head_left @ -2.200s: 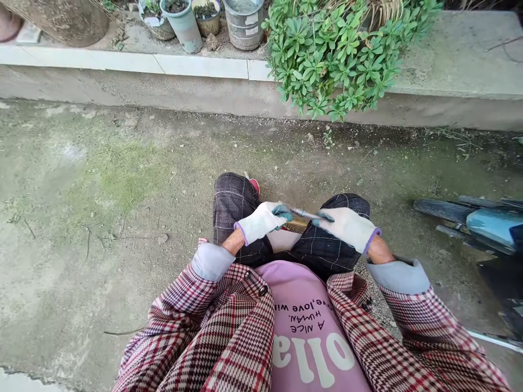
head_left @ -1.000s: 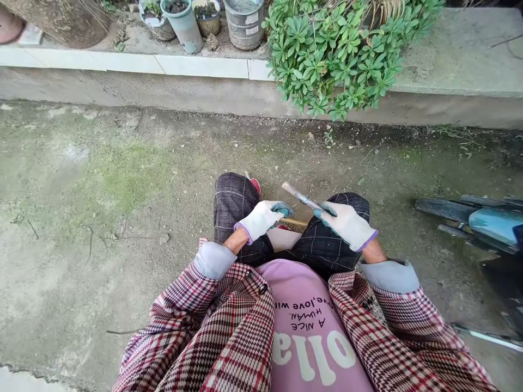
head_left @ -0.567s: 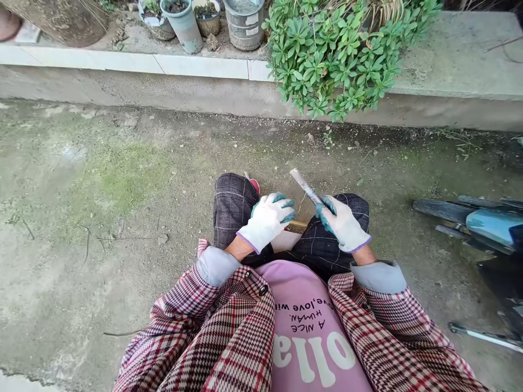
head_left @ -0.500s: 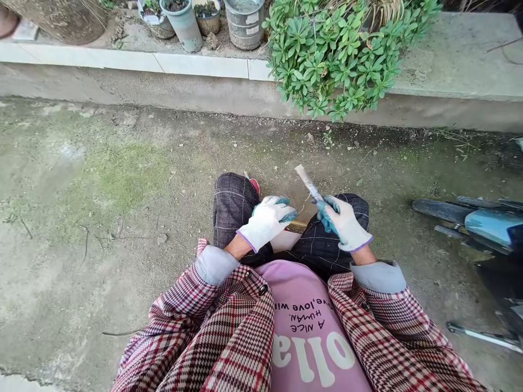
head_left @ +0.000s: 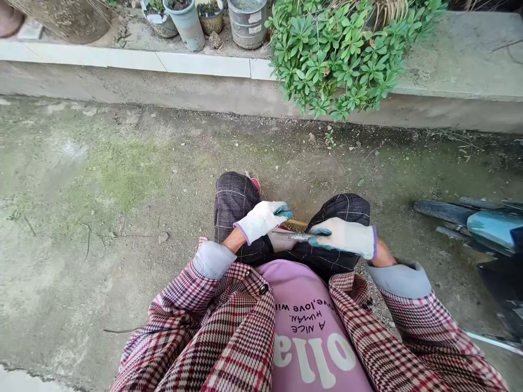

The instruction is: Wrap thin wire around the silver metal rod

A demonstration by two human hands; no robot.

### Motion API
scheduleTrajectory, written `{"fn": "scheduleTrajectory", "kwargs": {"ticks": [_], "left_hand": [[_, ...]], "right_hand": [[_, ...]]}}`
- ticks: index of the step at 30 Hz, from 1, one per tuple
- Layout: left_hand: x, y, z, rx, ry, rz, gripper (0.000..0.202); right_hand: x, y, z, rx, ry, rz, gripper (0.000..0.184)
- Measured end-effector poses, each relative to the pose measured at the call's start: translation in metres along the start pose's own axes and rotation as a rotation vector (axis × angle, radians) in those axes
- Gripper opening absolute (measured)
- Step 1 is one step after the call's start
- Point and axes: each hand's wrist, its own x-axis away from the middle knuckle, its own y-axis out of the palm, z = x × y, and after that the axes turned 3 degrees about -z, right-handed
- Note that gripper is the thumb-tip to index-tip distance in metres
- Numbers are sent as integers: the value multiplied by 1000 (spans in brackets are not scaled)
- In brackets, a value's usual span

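Note:
My left hand (head_left: 263, 219), in a white work glove with blue-green palm coating, is closed in front of my lap, its fingers curled at the near end of a yellowish stick (head_left: 298, 223). The fingertips are partly hidden. My right hand (head_left: 341, 236), gloved the same way, is wrapped around a slim tool with a silvery wrapped shaft (head_left: 300, 237). The tool points left, beneath the stick in the picture, and its pale flat end lies close to my left hand. I cannot make out its exact kind.
My bent knees in dark checked trousers (head_left: 235, 198) flank both hands. Ahead, a low ledge with white tiles (head_left: 204, 64) carries several pots, a grey bucket (head_left: 247, 24) and a leafy green bush (head_left: 335, 54). A blue wheeled thing (head_left: 490, 228) is at the right.
My right hand has swung lower, turning the tool from pointing up and forward to lying nearly level toward the left. My left hand has shifted slightly left and down.

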Motion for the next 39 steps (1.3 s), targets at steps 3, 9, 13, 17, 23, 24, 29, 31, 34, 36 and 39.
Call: {"fn": "scheduleTrajectory", "kwargs": {"ticks": [3,9,13,17,23,24,29,31,34,36,39], "left_hand": [[5,5,9,117,-2,-30,20],[9,13,21,587,-88,-104,17],[4,19,13,739,-91,-104,15],[0,17,1,671,-4,-135,17],[2,3,-3,296,116,-125,19],[2,2,-3,249,111,-122,18],[1,5,-4,143,78,-98,16],[2,6,-3,164,48,-74,18],[5,5,1,336,57,-96,18],[6,5,3,457,74,-121,19],[3,7,1,543,43,-112,19]], "right_hand": [[-9,3,8,203,165,184,29],[-18,9,10,-496,172,530,39],[-8,9,-4,-804,50,408,55],[2,0,-8,-754,-97,54,54],[-1,3,1,-185,-160,-175,40],[-3,6,2,-85,-116,-149,37],[-17,13,11,235,191,157,31],[-21,13,17,209,228,319,29],[-23,13,20,-170,214,566,34],[-20,12,15,-552,159,656,41],[-8,7,2,-920,11,602,47]]}}
